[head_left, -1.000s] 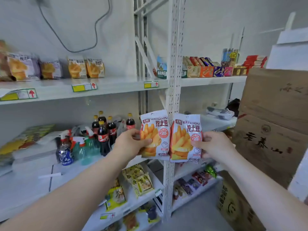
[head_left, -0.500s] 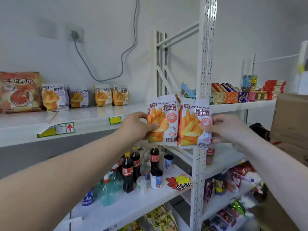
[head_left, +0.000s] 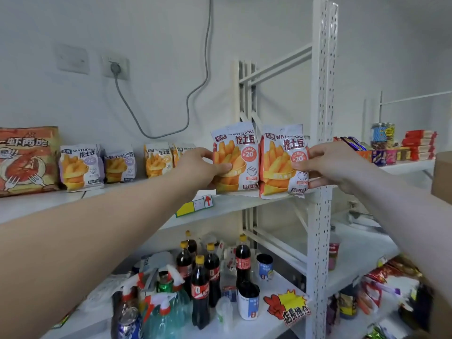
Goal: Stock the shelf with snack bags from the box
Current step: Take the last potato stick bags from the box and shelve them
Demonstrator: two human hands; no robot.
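Observation:
My left hand (head_left: 199,167) grips an orange-and-white fries snack bag (head_left: 238,152) by its left edge. Right beside it, my right hand (head_left: 327,165) holds a second matching snack bag (head_left: 281,160) by its right edge. Both bags stand upright, side by side, with their bottoms at the front of the white upper shelf (head_left: 225,204), just left of the perforated upright post (head_left: 322,118). Several similar fries bags (head_left: 80,167) stand further left on the same shelf. The box is not clearly in view.
A large red shrimp-snack bag (head_left: 27,160) stands at the shelf's far left. Cola bottles (head_left: 200,287), spray bottles and cans crowd the shelf below. Boxed snacks (head_left: 415,145) fill the right bay. A cable (head_left: 195,94) hangs on the wall. A cardboard edge (head_left: 442,177) shows at right.
Both hands have lifted the two bags from waist height up to the upper shelf and moved them forward until their bottoms reach its front edge. My view has tilted upward.

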